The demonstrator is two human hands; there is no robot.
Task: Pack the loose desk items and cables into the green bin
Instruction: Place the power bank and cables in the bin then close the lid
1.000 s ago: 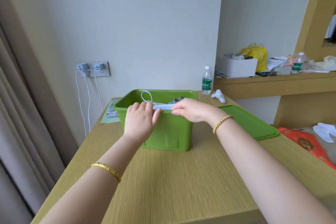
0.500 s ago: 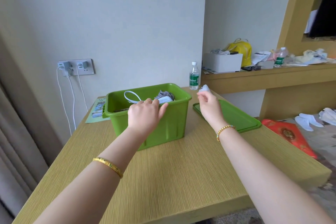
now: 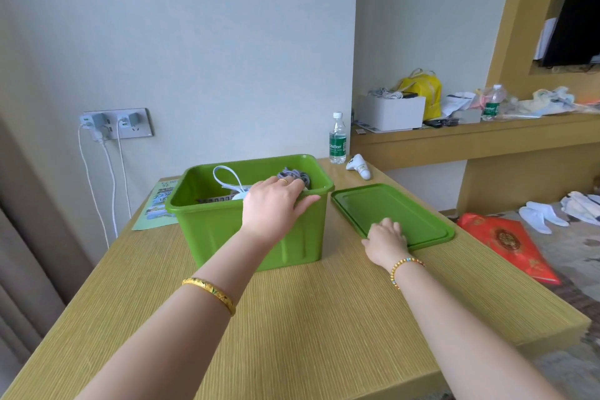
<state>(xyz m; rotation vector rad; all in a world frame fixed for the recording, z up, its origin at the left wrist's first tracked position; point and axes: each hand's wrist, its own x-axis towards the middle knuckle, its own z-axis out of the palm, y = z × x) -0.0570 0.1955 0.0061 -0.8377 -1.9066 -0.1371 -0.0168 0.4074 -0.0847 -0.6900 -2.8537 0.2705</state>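
Judging from how things lie, the packing is well along. The green bin (image 3: 250,230) stands open on the wooden desk (image 3: 308,318), and inside it a white cable loop (image 3: 227,178), a grey bundle of cord (image 3: 293,175) and a dark strip whose kind cannot be told are seen. The left hand (image 3: 276,204) is laid over the bin's near rim, fingers straight and spread, nothing gripped. Just right of the bin the green lid (image 3: 393,213) lies flat; its near edge is touched by the right hand (image 3: 386,239), fingers bent on it, though whether the edge is pinched cannot be told. Behind the bin to the right a small white device (image 3: 358,166) and a water bottle (image 3: 337,138) are left out, and a leaflet (image 3: 156,208) lies to the bin's left. Closing the lid is probably near, with those items perhaps still to be packed.
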